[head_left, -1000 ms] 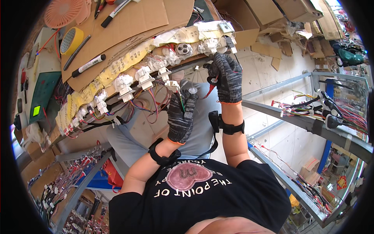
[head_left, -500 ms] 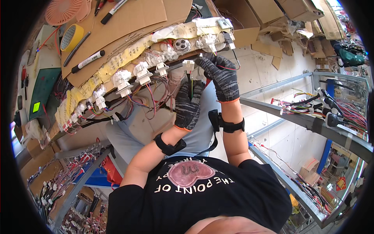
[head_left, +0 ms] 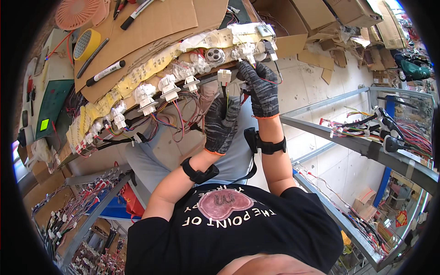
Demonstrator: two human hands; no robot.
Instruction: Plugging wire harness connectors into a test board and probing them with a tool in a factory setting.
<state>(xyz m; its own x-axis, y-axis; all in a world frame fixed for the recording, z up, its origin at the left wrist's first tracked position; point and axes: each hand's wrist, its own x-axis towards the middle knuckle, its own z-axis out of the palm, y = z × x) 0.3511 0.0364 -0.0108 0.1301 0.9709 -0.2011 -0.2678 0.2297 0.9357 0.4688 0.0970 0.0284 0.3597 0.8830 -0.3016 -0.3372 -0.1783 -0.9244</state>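
Observation:
Both my hands wear dark grey knitted gloves with orange cuffs. My left hand [head_left: 221, 126] is closed around a few thin wires. These wires run up to a white plug connector [head_left: 224, 76] standing just above its fingers. Farther right, my right hand [head_left: 262, 94] reaches up to the board's edge. Its fingertips are pinched together right below a white connector holder [head_left: 247, 51]; whatever is between them is too small to make out. A red-handled tool, partly hidden, shows between the two hands. Several white connector holders [head_left: 169, 88] with coloured wires hang along the edge to the left.
Yellowed label strips [head_left: 151, 68] line the board's edge. On the cardboard [head_left: 151, 32] lie markers [head_left: 105, 73], a yellow tape roll [head_left: 87, 43] and a pink fan [head_left: 75, 13]. A metal frame with wire bundles [head_left: 389, 133] stands right; another rack with wires [head_left: 82, 206] is lower left. Cardboard boxes stack at upper right.
My right hand has shifted up and its fingertips now meet the white connector holder; before, they pinched a small pale piece lower down. My left hand stays nearly in place, its fingers slightly looser.

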